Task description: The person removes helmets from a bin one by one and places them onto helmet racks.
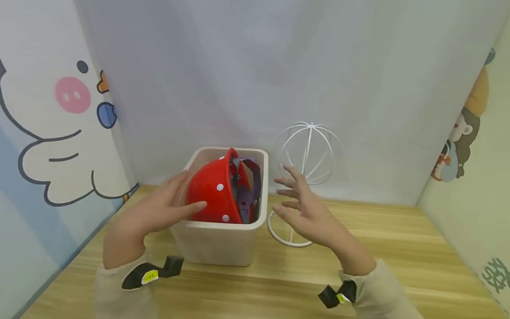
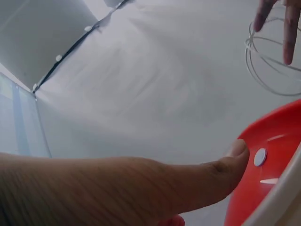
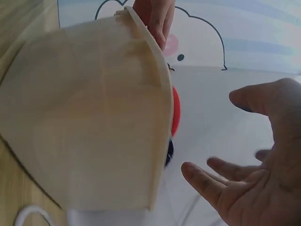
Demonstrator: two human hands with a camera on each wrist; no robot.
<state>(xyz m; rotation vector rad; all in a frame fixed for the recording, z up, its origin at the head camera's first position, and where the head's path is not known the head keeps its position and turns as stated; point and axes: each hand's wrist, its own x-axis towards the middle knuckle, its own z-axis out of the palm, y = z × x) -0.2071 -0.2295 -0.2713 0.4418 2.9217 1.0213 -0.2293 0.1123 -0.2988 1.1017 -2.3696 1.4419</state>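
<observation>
A red safety helmet (image 1: 213, 188) with white dots lies on its side in a cream plastic bin (image 1: 217, 243). Its opening, with purple and dark inner straps (image 1: 246, 201), faces right. My left hand (image 1: 163, 206) is at the bin's left rim, thumb stretched out in front of the helmet's shell. In the left wrist view the thumb tip overlaps the red shell (image 2: 261, 136); whether it touches cannot be made out. My right hand (image 1: 300, 208) hovers right of the bin, fingers spread and nothing in it. From the right wrist view, its palm (image 3: 254, 188) stands apart from the bin.
Behind my right hand stands a white wire stand (image 1: 306, 150) with a globe-shaped top and a ring base (image 1: 292, 244). Everything rests on a wood-grain table (image 1: 287, 288). A pale curtain (image 1: 239, 79) hangs behind, with cartoon-printed panels (image 1: 52, 133) at the sides.
</observation>
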